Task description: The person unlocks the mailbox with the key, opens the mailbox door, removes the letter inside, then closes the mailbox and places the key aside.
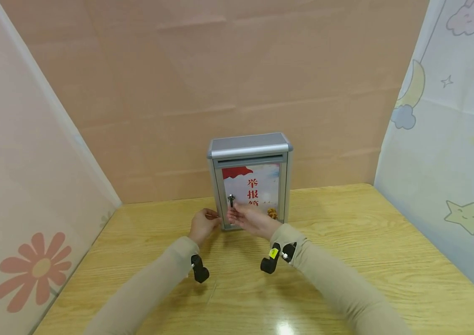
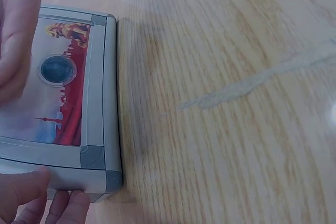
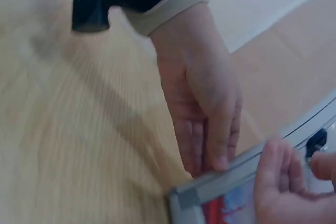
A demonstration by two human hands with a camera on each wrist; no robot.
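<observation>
A grey metal letter box (image 1: 250, 145) with a slot and red Chinese characters stands upright on the table. My left hand (image 1: 204, 225) rests its fingertips against the box's lower left side; in the left wrist view its fingers (image 2: 79, 203) touch the side wall and frame edge. A black-headed key (image 1: 231, 200) sits in the lock on the door's left part. My right hand (image 1: 253, 221) is in front of the door, its thumb close to the key (image 3: 316, 141). A gap shows between thumb and fingers; whether the thumb touches the key I cannot tell.
The wooden table (image 1: 337, 260) carries the box near its back edge. An orange-brown cloth (image 1: 245, 83) hangs right behind. Printed curtains (image 1: 442, 153) flank both sides. Black camera mounts (image 1: 199, 269) jut out from the wrists. A pale streak (image 2: 236, 88) marks the tabletop.
</observation>
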